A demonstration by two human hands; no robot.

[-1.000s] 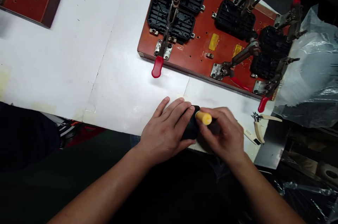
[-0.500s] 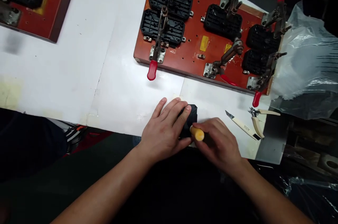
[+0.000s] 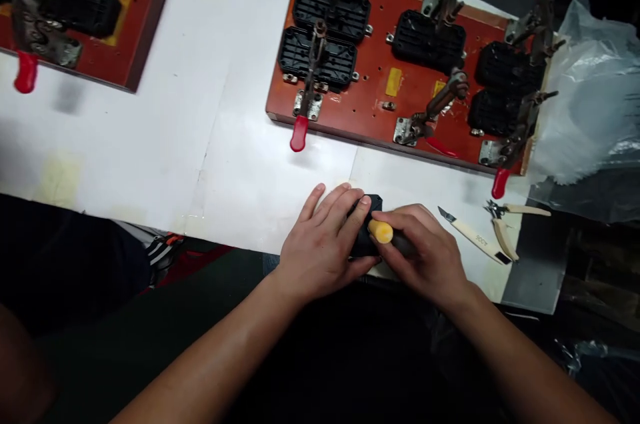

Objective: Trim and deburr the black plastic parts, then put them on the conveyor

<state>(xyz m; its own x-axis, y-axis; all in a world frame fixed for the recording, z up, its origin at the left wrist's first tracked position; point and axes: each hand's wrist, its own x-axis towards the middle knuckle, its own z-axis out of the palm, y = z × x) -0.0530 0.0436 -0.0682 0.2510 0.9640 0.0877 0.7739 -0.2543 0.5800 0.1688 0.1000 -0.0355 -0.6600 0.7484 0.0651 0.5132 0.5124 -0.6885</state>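
Observation:
At the near edge of the white table, my left hand (image 3: 323,244) presses down on a small black plastic part (image 3: 367,207), its fingers spread over the top. My right hand (image 3: 425,254) grips a tool with a yellow handle (image 3: 381,231), whose round end shows between my two hands. The tool's tip is hidden under my hands, against the black part.
A red-brown fixture board (image 3: 375,104) with several black housings and red-handled toggle clamps (image 3: 299,134) lies beyond my hands. A craft knife (image 3: 473,235) and small cutters (image 3: 505,224) lie to the right. A clear plastic bag (image 3: 590,97) sits far right, a second fixture board (image 3: 100,17) top left.
The view has shifted, showing more of the left fixture board. My hands stay on the black part; the yellow handle moved slightly toward the table's edge and back.

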